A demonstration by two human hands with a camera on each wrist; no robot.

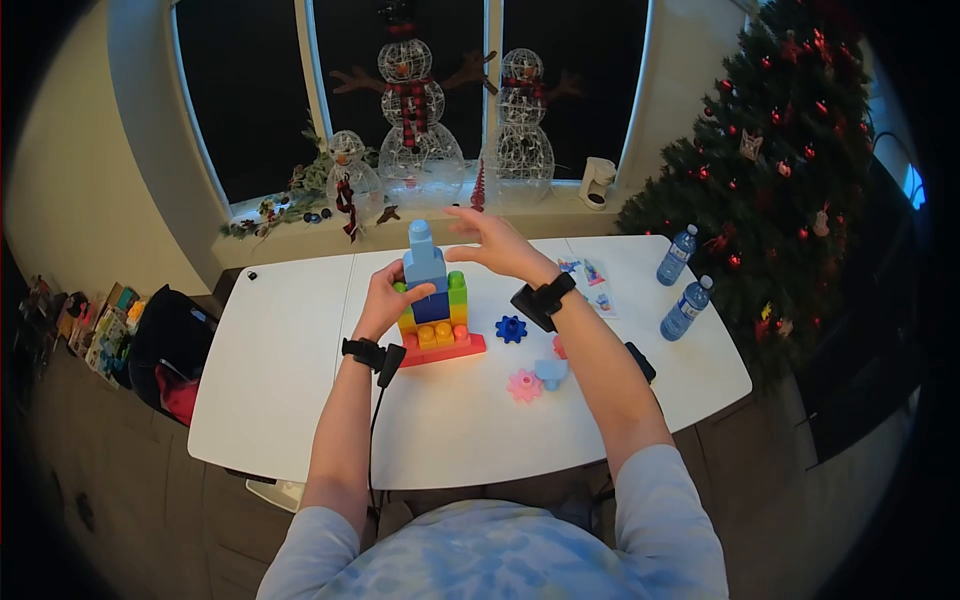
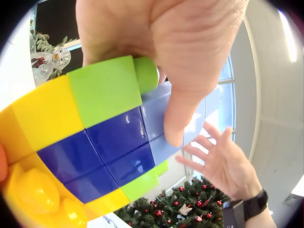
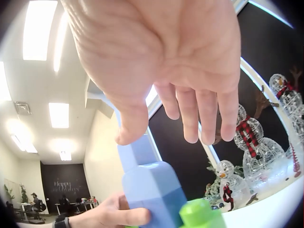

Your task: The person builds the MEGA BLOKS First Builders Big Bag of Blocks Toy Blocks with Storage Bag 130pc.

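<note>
A tower of toy building blocks stands on the table, with a long red base (image 1: 445, 351), yellow blocks (image 2: 49, 105), dark blue blocks (image 2: 95, 156) and green blocks (image 1: 457, 290). Light blue blocks (image 1: 426, 265) form its narrow top. My left hand (image 1: 382, 303) grips the light blue part, its thumb across the front face in the left wrist view; most of its fingers are hidden behind. Beside the tower's top, my right hand (image 1: 498, 246) is raised with fingers extended and holds nothing. In the right wrist view its thumb overlaps the topmost light blue block (image 3: 137, 152).
Right of the tower lie a dark blue gear (image 1: 511, 329), a pink gear (image 1: 524, 386), a light blue piece (image 1: 550, 374) and a partly hidden coral piece (image 1: 559, 346). Two water bottles (image 1: 677, 255) stand at the right edge. A picture sheet (image 1: 603, 300) lies behind the right forearm.
</note>
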